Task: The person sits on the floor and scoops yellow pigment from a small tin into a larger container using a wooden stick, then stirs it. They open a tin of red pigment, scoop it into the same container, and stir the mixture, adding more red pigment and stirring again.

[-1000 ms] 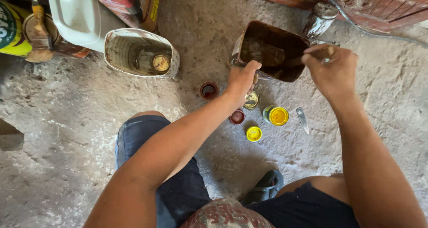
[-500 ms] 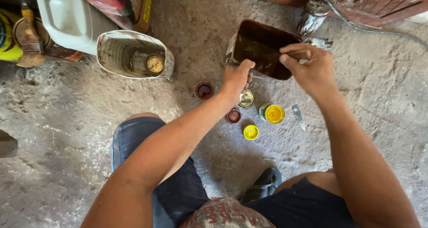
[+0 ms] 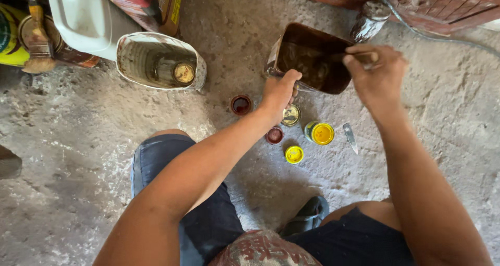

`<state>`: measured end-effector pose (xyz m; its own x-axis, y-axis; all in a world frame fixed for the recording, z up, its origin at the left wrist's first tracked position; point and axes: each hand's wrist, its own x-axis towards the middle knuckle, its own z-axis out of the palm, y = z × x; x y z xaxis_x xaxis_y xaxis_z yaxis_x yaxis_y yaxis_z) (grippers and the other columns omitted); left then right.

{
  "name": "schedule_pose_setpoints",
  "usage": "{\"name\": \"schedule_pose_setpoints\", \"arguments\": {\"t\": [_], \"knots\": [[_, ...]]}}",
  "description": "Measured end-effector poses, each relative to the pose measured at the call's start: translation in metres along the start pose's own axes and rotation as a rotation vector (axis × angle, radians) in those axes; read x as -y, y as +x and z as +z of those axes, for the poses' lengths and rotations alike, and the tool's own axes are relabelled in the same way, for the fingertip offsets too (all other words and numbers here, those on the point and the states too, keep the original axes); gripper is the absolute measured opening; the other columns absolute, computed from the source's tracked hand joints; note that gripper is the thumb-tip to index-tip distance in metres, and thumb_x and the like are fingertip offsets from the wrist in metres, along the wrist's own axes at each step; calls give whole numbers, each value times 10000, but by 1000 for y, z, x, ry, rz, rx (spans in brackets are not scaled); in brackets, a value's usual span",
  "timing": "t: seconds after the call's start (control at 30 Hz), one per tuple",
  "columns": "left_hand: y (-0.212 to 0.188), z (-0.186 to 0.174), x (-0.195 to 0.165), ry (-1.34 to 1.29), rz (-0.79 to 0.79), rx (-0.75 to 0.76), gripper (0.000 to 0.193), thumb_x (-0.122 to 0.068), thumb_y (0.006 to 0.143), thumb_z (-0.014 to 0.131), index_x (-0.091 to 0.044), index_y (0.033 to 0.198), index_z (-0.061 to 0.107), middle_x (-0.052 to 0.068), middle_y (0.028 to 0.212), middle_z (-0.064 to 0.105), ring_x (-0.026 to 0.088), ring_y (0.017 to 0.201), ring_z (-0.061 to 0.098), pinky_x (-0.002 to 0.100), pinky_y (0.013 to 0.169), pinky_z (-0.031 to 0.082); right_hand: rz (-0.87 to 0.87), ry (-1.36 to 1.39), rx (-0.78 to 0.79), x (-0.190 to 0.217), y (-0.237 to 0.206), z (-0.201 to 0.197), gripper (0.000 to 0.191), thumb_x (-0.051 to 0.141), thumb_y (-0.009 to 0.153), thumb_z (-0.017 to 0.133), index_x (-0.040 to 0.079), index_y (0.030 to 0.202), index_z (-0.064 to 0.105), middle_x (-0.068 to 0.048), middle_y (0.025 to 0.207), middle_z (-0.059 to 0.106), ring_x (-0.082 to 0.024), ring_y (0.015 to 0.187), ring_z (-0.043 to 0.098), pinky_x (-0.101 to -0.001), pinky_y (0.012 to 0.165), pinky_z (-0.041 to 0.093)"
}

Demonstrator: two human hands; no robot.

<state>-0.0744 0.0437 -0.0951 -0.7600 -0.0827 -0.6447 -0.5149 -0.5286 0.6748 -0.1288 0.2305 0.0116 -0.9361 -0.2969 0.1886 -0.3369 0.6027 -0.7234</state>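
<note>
Rough grey concrete floor under me, a red wooden door ahead. My left hand clamps the near rim of a cut-open tin of dark brown liquid, thumb over the edge. My right hand is closed round a stick dipped at the tin's right side. Just below my left hand sit a small yellow pot, its yellow lid, a red cap and a little knife. Farther left lies a pale cut-off container.
</note>
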Motion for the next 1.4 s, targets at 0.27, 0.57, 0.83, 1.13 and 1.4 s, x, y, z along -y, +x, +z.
{"name": "schedule_pose_setpoints", "arguments": {"t": [0.27,0.57,0.83,1.13,1.4], "knots": [[1,0,-1,-3,4,7,343,-340,794,717,-87,630,554,27,558,532,131,419,417,324,384,298,-1,-53,42,3,1,-1,111,73,977,782,22,1075,775,-95,975,759,-143,868,740,-282,798,601],[0,0,-1,20,12,20,365,-359,793,714,-88,617,545,35,577,543,125,452,441,319,412,324,27,-13,60,11,2,-11,111,61,995,778,32,1101,766,-98,984,765,-115,850,718,-282,769,596],[1,1,1,-6,30,4,364,-349,799,717,-87,615,542,36,558,525,130,429,427,327,392,303,42,-91,109,4,-3,-6,71,46,981,780,4,1037,775,-122,914,763,-151,789,705,-307,729,573],[3,2,3,-26,13,5,361,-341,801,713,-88,608,543,36,550,519,134,414,413,329,387,288,141,-21,76,4,-1,-12,118,90,984,780,15,1073,761,-96,932,760,-128,807,696,-275,741,556],[-6,5,-5,65,20,-65,414,-381,815,695,-69,588,544,32,528,538,141,421,446,339,407,330,113,1,90,4,-1,-13,138,86,987,787,8,1098,760,-98,963,767,-124,853,699,-278,767,556]]}}
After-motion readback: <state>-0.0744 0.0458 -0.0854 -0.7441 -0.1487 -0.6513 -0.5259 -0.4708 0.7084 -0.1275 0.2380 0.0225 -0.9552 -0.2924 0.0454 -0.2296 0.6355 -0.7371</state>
